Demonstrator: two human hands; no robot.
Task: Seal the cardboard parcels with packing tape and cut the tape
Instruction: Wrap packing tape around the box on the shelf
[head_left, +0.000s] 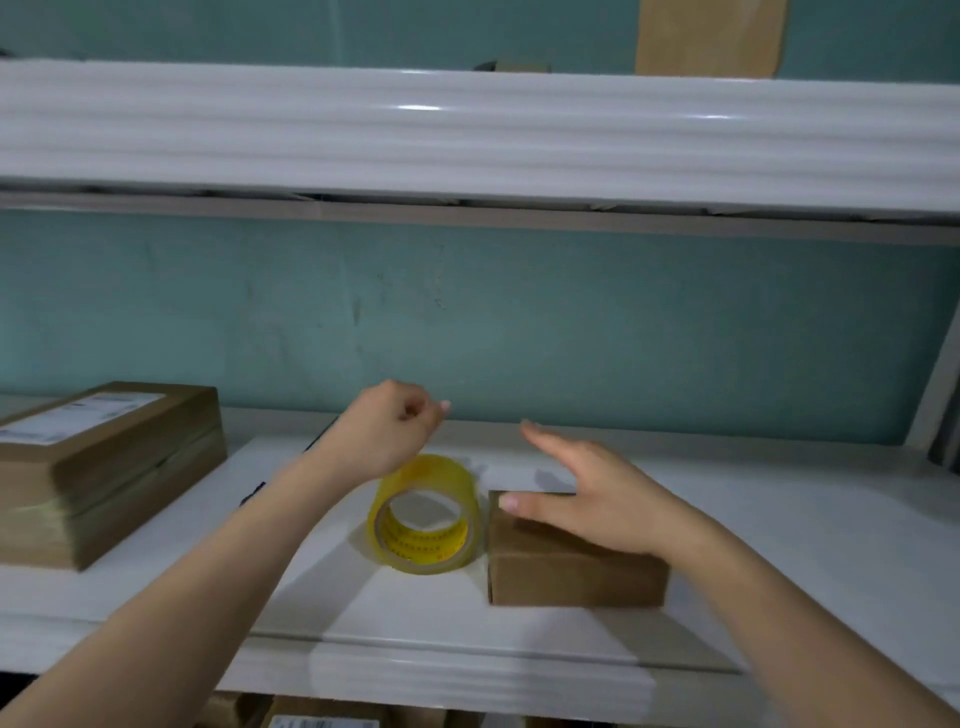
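white shelf (805, 499): work surface at chest height, seen from where the person stands (view is a bit soft)
small box (571, 577): plain brown cardboard parcel, flaps down, sitting on the white shelf right of centre
tape roll (423, 519): yellow-tinted clear packing tape, standing on its edge on the white shelf w/ the core hole facing the person, just beside the small box's left side; top of the roll is hidden behind the L wrist
L hand (387, 431): raised just above the tape roll, fingers curled in, thumb & fingertips nipped together; can't tell whether a clear strip of tape is between them
R hand (587, 493): fingers straight & a little spread, gripping nothing, held flat over the small box w/ the thumb tip at the box's top left corner; can't tell if the palm touches the lid
parcel stack (104, 467): bigger brown parcels piled at the far L of the white shelf, well apart from the tape roll, white label on top
upper shelf (467, 145): white ribbed edge running across overhead, bits of cardboard showing above it
wall (519, 322): teal, scuffed, behind both shelves
lower boxes (322, 719): more cardboard under the white shelf, one w/ a label
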